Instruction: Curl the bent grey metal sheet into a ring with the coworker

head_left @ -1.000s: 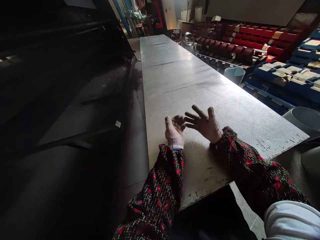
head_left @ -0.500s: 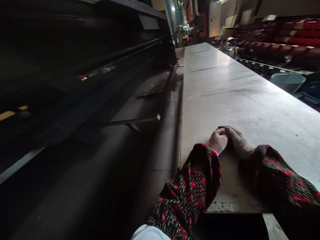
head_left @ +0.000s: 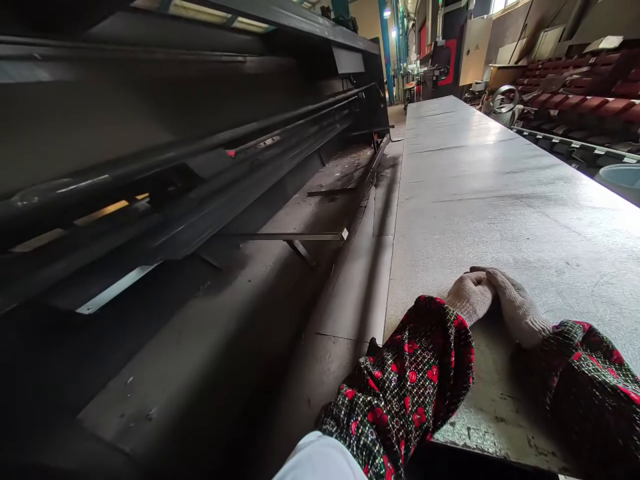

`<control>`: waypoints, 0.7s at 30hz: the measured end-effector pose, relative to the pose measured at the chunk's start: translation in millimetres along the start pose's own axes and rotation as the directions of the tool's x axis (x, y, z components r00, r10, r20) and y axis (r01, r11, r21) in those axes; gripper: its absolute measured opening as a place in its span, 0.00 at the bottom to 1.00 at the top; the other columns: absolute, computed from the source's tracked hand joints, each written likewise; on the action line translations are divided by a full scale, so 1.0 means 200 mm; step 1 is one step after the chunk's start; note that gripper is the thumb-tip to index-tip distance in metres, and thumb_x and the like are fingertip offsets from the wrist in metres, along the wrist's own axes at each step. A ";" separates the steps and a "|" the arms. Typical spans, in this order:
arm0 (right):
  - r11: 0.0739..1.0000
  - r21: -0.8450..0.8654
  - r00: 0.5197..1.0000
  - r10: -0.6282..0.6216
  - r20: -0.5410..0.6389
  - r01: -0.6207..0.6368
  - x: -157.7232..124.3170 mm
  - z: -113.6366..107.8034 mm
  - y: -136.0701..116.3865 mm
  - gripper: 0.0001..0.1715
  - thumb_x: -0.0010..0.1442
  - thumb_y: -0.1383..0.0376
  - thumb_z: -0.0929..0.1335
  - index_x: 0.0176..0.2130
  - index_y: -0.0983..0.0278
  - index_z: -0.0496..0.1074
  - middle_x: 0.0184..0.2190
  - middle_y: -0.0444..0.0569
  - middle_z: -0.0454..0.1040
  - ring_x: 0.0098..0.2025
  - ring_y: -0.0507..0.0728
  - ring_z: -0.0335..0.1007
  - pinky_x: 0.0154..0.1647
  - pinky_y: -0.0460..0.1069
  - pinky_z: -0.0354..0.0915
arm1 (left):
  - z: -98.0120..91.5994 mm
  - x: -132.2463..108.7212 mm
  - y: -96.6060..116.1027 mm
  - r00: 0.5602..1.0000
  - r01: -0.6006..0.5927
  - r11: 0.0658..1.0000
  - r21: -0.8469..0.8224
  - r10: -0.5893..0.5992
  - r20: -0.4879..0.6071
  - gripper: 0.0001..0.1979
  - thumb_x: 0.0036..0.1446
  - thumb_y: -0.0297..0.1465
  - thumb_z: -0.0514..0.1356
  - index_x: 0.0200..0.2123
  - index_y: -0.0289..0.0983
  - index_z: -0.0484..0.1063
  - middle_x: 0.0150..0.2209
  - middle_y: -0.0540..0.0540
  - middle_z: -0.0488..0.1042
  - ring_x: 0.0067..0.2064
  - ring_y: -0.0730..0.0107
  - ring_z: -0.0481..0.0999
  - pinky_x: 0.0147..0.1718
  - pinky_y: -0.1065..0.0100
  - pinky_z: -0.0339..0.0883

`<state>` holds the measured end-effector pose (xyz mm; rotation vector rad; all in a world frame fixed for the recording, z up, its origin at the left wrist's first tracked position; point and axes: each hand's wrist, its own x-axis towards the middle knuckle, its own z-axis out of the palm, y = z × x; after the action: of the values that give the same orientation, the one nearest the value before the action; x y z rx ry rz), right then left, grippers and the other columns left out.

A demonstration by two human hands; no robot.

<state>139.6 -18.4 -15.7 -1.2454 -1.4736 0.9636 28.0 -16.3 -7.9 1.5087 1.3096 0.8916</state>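
My left hand (head_left: 470, 297), in a pale knitted glove, rests on the long metal-topped table (head_left: 480, 220) near its close end. Its fingers are curled in. Against it lies my right hand (head_left: 521, 308), gloved the same way, with its fingers closed over the front of the left. The two hands touch, and no object shows in either. Some fingertips are hidden between them. Dark sleeves with red flower prints cover both forearms, which lean on the worn near part of the tabletop.
A long dark machine (head_left: 210, 153) with rails runs along the left. From it a metal bar (head_left: 300, 236) juts out over the floor. Sheets (head_left: 357, 287) lie low beside the table's left edge. At right are a pale blue bucket (head_left: 620, 180), a handwheel (head_left: 505, 99) and red stacked parts (head_left: 580, 100).
The view has swung left, so the table and hands sit further right and more of the dark machine shows. Both hands stay together on the table.
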 end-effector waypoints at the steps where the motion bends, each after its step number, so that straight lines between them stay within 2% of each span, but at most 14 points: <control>1: 1.000 0.002 1.000 0.007 0.005 -0.007 0.00 0.00 -0.01 0.23 0.59 0.51 0.59 0.46 0.58 0.73 0.45 0.47 0.74 0.49 0.59 0.68 0.56 0.56 0.58 | 0.00 0.00 0.01 1.000 0.007 1.000 0.017 -0.007 -0.001 0.18 0.54 0.42 0.52 0.33 0.36 0.76 0.24 0.49 0.69 0.28 0.73 0.66 0.26 0.71 0.55; 7: 0.999 0.019 0.999 0.050 0.003 -0.050 -0.01 0.01 -0.03 0.23 0.58 0.51 0.60 0.44 0.60 0.73 0.44 0.46 0.75 0.49 0.59 0.68 0.54 0.54 0.60 | -0.01 -0.02 0.01 1.000 -0.020 0.999 0.050 0.021 -0.013 0.18 0.55 0.41 0.50 0.37 0.39 0.76 0.26 0.51 0.71 0.28 0.75 0.66 0.26 0.73 0.56; 12: 0.997 0.018 0.997 0.069 -0.019 -0.068 0.00 0.00 0.00 0.23 0.58 0.50 0.60 0.44 0.59 0.73 0.43 0.45 0.75 0.48 0.59 0.68 0.54 0.54 0.61 | 0.01 0.00 -0.01 0.999 -0.049 0.998 0.030 0.049 -0.001 0.19 0.55 0.41 0.50 0.35 0.37 0.77 0.24 0.52 0.69 0.27 0.76 0.64 0.25 0.74 0.56; 16: 0.996 -0.052 0.998 0.067 -0.006 -0.067 0.00 0.00 -0.01 0.22 0.58 0.51 0.60 0.43 0.58 0.73 0.45 0.43 0.75 0.50 0.57 0.66 0.56 0.50 0.58 | 0.01 0.00 -0.01 0.998 -0.058 0.998 0.015 0.058 -0.002 0.19 0.54 0.42 0.50 0.34 0.36 0.76 0.24 0.51 0.68 0.27 0.77 0.64 0.24 0.74 0.54; 21: 0.992 -0.042 0.992 0.116 -0.056 -0.118 -0.01 0.00 -0.03 0.22 0.56 0.50 0.61 0.42 0.58 0.74 0.43 0.43 0.76 0.50 0.58 0.67 0.54 0.47 0.60 | 0.00 -0.02 0.03 0.999 0.038 0.998 0.045 -0.037 -0.007 0.17 0.52 0.41 0.53 0.28 0.35 0.74 0.19 0.52 0.62 0.23 0.79 0.59 0.21 0.73 0.50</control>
<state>138.3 -21.0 -10.2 -1.3931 -1.4008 0.9710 28.7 -19.3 -2.1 1.5126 1.3666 0.8481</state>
